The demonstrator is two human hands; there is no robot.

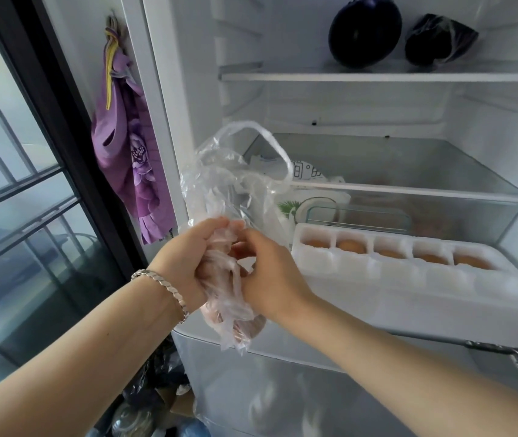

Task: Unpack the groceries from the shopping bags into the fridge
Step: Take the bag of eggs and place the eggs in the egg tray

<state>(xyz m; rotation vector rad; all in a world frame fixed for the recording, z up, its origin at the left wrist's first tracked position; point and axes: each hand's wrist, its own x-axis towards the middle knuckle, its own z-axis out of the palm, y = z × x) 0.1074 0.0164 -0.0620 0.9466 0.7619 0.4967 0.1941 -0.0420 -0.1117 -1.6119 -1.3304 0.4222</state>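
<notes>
Standing open, the fridge (487,121) fills most of the view, with a dark-framed window (15,184) at its left. On the lowest ledge of the fridge lies a long white foam tray (409,288), and brown eggs (349,246) sit in the row of cups at its far side. Behind the tray is a clear drawer (440,197) with packets inside. A purple cloth (131,159) hangs on the wall beside the fridge.

In front of the fridge, just left of the tray, a thin clear plastic bag (220,184) is held in the air, its handle loop standing upward. The left hand (185,257) grips the crumpled middle of the bag with curled fingers. The right hand (270,272) holds the same bunch of plastic from the other side, its fingers curled into it. What is in the bottom of the bag I cannot tell.

On the upper shelf (377,77) rest two dark aubergines (365,33), the right one wrapped in film. A silver bracelet (163,283) is on the left wrist.
</notes>
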